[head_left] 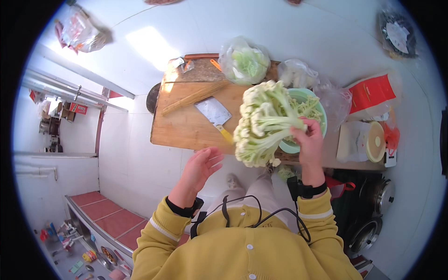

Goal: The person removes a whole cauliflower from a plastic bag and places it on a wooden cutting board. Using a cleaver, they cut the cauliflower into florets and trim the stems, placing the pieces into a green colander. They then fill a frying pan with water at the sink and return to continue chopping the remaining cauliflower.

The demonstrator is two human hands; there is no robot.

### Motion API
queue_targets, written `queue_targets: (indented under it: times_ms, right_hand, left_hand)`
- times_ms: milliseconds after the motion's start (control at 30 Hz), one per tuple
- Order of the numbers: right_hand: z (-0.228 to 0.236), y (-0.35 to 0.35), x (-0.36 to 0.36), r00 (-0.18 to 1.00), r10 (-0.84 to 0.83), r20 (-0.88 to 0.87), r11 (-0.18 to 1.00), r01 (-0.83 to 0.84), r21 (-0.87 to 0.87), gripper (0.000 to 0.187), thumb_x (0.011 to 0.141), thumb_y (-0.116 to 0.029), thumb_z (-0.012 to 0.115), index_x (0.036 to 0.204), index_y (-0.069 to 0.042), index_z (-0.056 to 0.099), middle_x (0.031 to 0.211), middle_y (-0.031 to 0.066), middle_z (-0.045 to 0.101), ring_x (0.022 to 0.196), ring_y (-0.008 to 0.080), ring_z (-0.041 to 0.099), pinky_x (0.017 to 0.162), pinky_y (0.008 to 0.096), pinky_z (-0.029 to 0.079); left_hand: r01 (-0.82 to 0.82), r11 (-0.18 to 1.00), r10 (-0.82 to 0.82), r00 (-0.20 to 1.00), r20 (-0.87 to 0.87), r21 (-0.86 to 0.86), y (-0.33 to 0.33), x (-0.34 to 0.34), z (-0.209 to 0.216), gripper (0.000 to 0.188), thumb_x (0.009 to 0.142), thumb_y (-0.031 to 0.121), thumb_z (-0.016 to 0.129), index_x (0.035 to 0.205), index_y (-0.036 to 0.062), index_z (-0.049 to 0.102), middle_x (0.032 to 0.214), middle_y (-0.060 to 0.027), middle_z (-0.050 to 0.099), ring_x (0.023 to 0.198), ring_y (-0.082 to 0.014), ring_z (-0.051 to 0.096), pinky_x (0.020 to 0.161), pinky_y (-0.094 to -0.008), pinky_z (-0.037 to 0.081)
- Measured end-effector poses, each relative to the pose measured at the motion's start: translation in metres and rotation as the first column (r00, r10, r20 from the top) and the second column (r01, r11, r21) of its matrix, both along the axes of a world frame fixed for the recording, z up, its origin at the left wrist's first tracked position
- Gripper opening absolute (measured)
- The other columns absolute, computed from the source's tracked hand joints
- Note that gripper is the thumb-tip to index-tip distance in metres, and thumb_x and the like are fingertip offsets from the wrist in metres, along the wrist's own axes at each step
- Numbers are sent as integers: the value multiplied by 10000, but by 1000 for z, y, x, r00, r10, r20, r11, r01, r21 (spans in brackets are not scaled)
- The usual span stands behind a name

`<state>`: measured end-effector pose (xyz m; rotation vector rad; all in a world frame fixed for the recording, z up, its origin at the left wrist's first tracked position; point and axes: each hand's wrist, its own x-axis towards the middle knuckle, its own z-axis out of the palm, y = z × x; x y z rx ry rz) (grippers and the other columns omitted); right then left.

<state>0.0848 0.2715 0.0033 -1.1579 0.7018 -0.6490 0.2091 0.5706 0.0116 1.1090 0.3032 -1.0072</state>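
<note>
Cauliflower [261, 128]: one large piece, cream heads, pale green stalks; at the centre of the clock used here, apparently lifted above the board's 4 o'clock corner.
Right hand [310, 140]: towards 4 o'clock; thumb and fingers closed about the stalk end.
Left hand [201, 167]: at 8 o'clock; bare, fingers loosely spread, well apart from the cauliflower.
Bowl [289, 148]: pale green, at 3 o'clock, with cut pieces [309, 108] inside; its rim was partly hidden, and I could not tell whether the cauliflower touched it.
Cleaver [213, 111]: blade flat on the wooden board [163, 130] towards 10 o'clock, yellow handle slanting towards the near edge.
Bagged greens [247, 63]: between 11 and 12 o'clock, on the far side.
Drop risk: I judged this the chief one; the broad head spread out from a one-handed grip at its stalk, so a slipping thumb or a snapped stalk could have let it fall.
Crumb risk: a small floret [276, 162] showed at the lower edge, near 6 o'clock; a shake could have sent it to the floor.
Bowl risk: a careless swing towards 3 o'clock might have knocked the rim and spilled pieces.
Blade risk: lowering the head towards 9 o'clock could have pushed the cleaver's handle and turned the blade, the left hand being near that edge.
</note>
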Motion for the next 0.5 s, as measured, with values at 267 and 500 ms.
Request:
queue_targets:
  times_ms: [267,500]
  right_hand:
    - [-31,106,101,925,185,-333,572,-377,-729,340,684,-74,756,953,-37,553,993,124,607,928,317,600,817,391,490]
    - [-77,159,182,831,296,-471,493,-555,-671,270,679,-45,659,930,-28,563,992,176,587,944,395,564,803,466,475]
  left_hand:
    - [-235,919,37,852,523,318,52,7,-14,458,883,206,669,1288,45,529,1254,-105,578,1165,-207,550,943,-390,479]
    - [-311,728,-590,168,789,611,13,62,-59,711,697,138,756,1357,59,505,1259,-186,572,1150,-355,549,953,-415,442]
